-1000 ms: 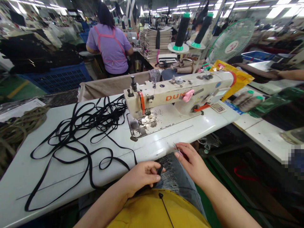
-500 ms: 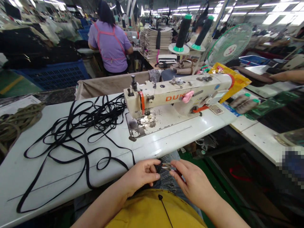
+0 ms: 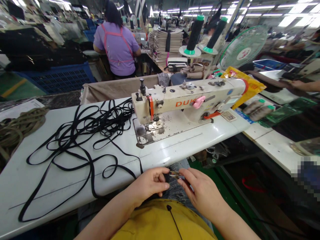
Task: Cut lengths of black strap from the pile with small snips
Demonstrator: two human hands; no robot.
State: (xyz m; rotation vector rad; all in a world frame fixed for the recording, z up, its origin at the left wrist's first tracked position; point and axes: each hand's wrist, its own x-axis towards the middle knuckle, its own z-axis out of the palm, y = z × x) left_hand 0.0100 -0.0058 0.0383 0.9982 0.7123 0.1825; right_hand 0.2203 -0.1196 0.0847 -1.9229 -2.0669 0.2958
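Black strap end is pinched in left hand over lap; small metal snips are gripped by right hand, touching strap.

Bright overhead strip lights; wide-angle bending at edges, corners blurred.

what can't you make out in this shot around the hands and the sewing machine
Head view, the only one:
- Small metal tool between left hand and right hand: too small, fingers cover it.
- Black strap end: hidden behind the left hand.
- Needle area of the sewing machine: too small.
- Bottom right corner: pixelated.
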